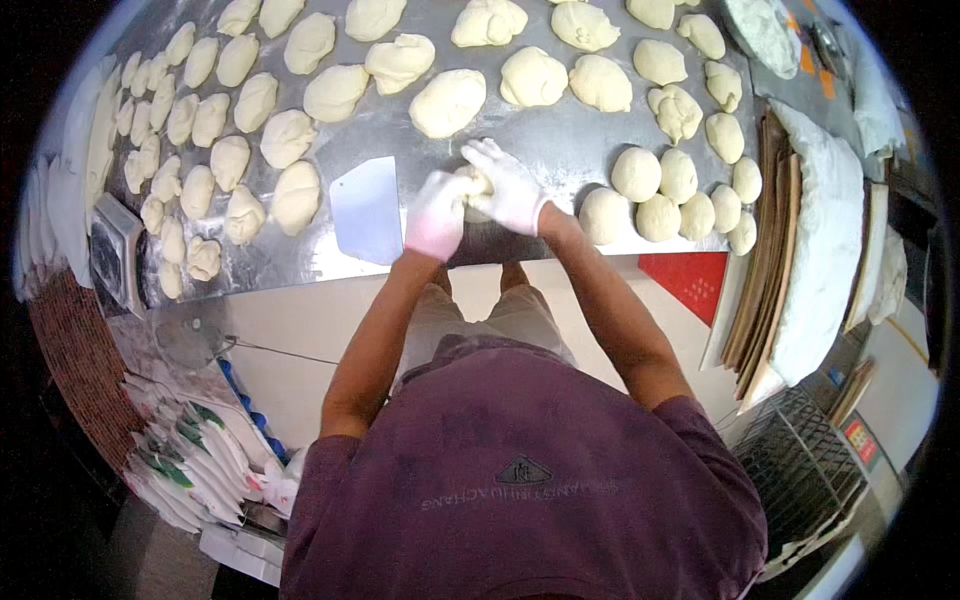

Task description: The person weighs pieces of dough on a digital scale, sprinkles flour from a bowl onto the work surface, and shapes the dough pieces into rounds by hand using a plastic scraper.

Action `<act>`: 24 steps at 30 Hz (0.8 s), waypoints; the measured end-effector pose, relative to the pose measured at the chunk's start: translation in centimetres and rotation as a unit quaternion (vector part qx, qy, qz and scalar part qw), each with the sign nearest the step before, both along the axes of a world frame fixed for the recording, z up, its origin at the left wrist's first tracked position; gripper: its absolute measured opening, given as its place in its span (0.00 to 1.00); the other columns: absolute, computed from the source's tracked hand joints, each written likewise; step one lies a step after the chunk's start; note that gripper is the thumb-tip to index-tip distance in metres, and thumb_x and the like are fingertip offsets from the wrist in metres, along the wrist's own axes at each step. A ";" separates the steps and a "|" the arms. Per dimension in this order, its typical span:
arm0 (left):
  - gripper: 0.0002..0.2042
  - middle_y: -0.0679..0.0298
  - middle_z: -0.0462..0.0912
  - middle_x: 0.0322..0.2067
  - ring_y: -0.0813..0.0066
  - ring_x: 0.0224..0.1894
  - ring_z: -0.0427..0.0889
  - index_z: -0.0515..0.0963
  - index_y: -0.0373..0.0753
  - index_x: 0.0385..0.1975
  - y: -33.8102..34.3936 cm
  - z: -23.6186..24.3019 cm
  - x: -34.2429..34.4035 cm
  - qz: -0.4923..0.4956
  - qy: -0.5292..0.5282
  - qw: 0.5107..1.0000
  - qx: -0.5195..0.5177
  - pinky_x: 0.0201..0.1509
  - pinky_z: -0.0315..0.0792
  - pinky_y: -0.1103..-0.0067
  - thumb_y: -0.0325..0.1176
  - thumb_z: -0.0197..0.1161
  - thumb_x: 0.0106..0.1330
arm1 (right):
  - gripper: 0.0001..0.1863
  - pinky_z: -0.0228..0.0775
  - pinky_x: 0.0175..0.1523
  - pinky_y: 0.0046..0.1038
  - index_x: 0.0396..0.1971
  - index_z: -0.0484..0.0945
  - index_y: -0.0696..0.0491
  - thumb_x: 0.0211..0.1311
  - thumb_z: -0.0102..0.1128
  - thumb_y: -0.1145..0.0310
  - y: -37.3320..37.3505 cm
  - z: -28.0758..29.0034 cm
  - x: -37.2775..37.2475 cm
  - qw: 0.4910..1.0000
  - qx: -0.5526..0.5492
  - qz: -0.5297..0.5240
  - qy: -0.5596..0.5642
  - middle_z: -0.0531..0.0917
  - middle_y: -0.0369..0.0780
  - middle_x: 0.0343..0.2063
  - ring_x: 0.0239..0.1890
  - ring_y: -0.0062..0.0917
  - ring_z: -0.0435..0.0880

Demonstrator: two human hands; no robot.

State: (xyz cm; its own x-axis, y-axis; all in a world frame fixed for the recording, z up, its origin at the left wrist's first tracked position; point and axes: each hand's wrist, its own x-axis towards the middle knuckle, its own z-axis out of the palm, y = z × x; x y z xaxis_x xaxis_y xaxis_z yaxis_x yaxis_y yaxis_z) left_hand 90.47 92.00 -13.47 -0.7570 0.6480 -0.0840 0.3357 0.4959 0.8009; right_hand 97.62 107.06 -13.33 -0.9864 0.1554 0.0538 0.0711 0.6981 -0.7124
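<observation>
Both hands wear thin white gloves and meet at the near edge of a metal worktable. A piece of dough (474, 184) lies between them, mostly covered by the fingers. My left hand (437, 214) has its fingers curled against the dough from the left. My right hand (508, 189) cups over it from the right, fingers together and bent across the top. Just left of my left hand rests a flat, whitish dough scraper (365, 211). An irregular dough lump (448, 103) sits beyond the hands. To the right, several smooth round dough balls (605, 215) stand in a tight cluster.
Rows of rough dough lumps (336, 93) cover the far and left parts of the floured metal table (370, 140). A metal-topped device (118, 252) stands at the left edge. Upright boards (765, 260) and a white covered slab (820, 250) stand right of the table. A wire crate (800, 465) is lower right.
</observation>
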 end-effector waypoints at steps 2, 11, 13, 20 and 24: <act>0.13 0.50 0.79 0.45 0.51 0.47 0.78 0.77 0.37 0.43 -0.7 0.7 1.2 -0.048 0.041 0.998 0.007 0.51 0.71 0.68 0.27 0.60 0.57 | 0.26 0.62 0.62 0.39 0.52 0.74 0.57 0.48 0.53 0.76 -0.9 -1.6 0.7 0.999 0.018 -0.035 0.015 0.77 0.48 0.52 0.61 0.46 0.68; 0.09 0.52 0.77 0.39 0.58 0.44 0.76 0.76 0.36 0.38 -1.0 -0.1 1.3 -0.057 0.011 0.995 0.083 0.50 0.70 0.72 0.22 0.56 0.57 | 0.25 0.63 0.61 0.39 0.51 0.74 0.56 0.48 0.62 0.73 0.9 3.1 -0.1 0.988 -0.108 0.023 -0.109 0.75 0.52 0.53 0.59 0.47 0.69; 0.10 0.54 0.77 0.43 0.59 0.47 0.75 0.76 0.35 0.40 -0.8 0.0 2.2 -0.048 0.015 0.994 0.098 0.52 0.69 0.71 0.25 0.59 0.58 | 0.25 0.63 0.60 0.39 0.51 0.74 0.56 0.47 0.62 0.73 -0.6 0.1 1.2 0.999 -0.030 -0.020 0.015 0.76 0.50 0.51 0.58 0.47 0.70; 0.08 0.52 0.80 0.41 0.53 0.43 0.79 0.77 0.36 0.39 0.8 -0.6 0.4 0.023 -0.042 0.999 0.014 0.49 0.72 0.69 0.29 0.56 0.61 | 0.27 0.63 0.61 0.40 0.52 0.74 0.54 0.48 0.61 0.68 0.2 0.0 -0.1 0.998 -0.023 -0.005 0.061 0.79 0.47 0.50 0.59 0.48 0.70; 0.10 0.52 0.79 0.43 0.52 0.45 0.78 0.77 0.38 0.41 1.2 0.7 2.3 0.053 -0.091 0.994 0.032 0.48 0.72 0.68 0.30 0.58 0.60 | 0.25 0.58 0.66 0.41 0.52 0.75 0.54 0.50 0.60 0.69 -0.4 -1.4 2.2 0.998 -0.010 -0.032 0.046 0.79 0.47 0.51 0.60 0.49 0.70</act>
State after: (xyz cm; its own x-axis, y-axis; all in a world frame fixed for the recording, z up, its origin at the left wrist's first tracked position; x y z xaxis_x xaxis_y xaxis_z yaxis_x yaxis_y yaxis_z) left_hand 92.81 93.25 -12.74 -0.7976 0.5735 -0.1867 0.1312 0.4671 0.8744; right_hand 99.82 106.63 -14.73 -0.9655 0.2194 0.1403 0.0482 0.6801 -0.7315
